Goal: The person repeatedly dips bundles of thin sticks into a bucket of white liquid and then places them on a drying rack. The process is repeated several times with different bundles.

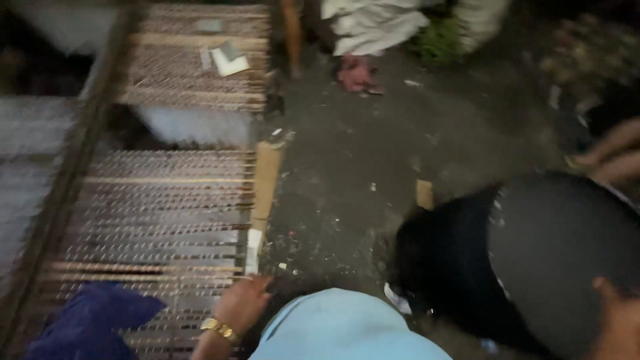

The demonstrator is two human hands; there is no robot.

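Slatted wood rack (167, 200) | left hand (241, 305) fingers curled at its edge | right hand (617, 320) on dark round object (560, 253), fingers unclear

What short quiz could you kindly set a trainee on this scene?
1. True or false: the left hand has a gold wristwatch on its wrist.
2. What colour is the cloth lying on the mesh rack?
3. The right hand is at the edge of: A a white bucket; B a large dark round object; C a broom.

Key: 1 true; 2 blue; 3 B.
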